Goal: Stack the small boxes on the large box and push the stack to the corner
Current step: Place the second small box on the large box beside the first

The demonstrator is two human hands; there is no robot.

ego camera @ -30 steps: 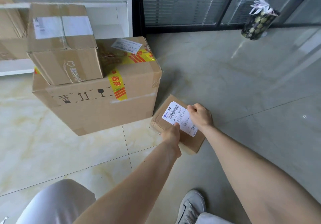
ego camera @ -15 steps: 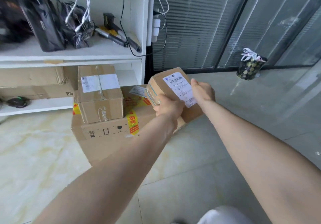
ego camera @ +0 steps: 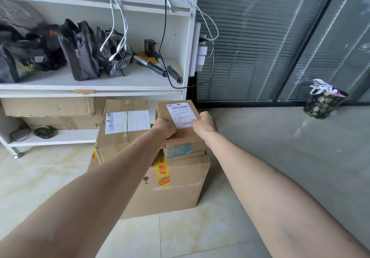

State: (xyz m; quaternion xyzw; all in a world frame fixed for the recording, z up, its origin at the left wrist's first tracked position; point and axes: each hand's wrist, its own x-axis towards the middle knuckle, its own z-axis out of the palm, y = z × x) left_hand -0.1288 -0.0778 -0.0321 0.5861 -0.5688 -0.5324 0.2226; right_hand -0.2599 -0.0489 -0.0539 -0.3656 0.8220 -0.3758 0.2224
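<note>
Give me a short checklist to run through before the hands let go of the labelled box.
1. Both hands hold the small brown cardboard box with the white shipping label: ok. The left hand and right hand have a grip on its near side.
2. Box over the large brown cardboard box with yellow tape: ok, above its right part.
3. Box fully resting on the large box: cannot tell; its bottom edge looks seated, but the hands cover part of it.
4. Clear of the other small brown cardboard box on the left part: ok, a gap shows.
5. Margin from the large box's right edge: not ok, it sits near that edge.
</note>
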